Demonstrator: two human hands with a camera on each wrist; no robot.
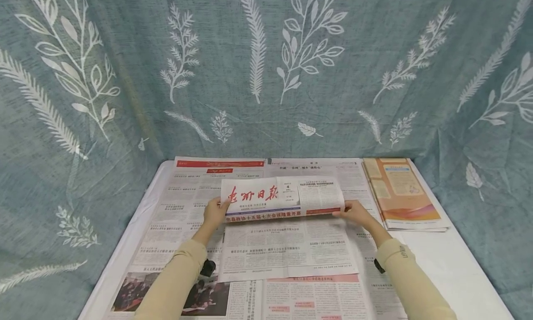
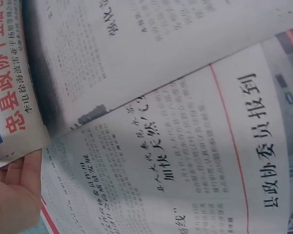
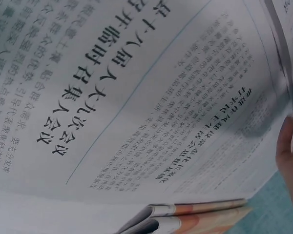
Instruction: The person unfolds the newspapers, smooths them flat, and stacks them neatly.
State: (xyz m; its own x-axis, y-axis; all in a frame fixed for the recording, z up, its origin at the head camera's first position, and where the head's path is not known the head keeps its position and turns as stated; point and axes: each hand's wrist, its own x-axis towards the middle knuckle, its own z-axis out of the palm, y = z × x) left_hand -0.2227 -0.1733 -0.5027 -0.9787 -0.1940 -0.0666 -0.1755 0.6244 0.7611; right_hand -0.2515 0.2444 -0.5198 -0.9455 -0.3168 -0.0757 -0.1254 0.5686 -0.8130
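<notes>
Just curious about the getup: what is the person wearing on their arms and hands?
Both arms wear long, pale beige sleeves reaching to the wrists. The left hand and right hand are bare, without gloves. A small black device sits under the left wrist, another under the right.

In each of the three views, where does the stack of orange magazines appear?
Head view: the stack of orange magazines lies at the table's far right, beside the spread newspapers.
Left wrist view: not in it.
Right wrist view: its edges show at the bottom, under the lifted page.
Shared landmark: the folded newspaper held by both hands.
</notes>
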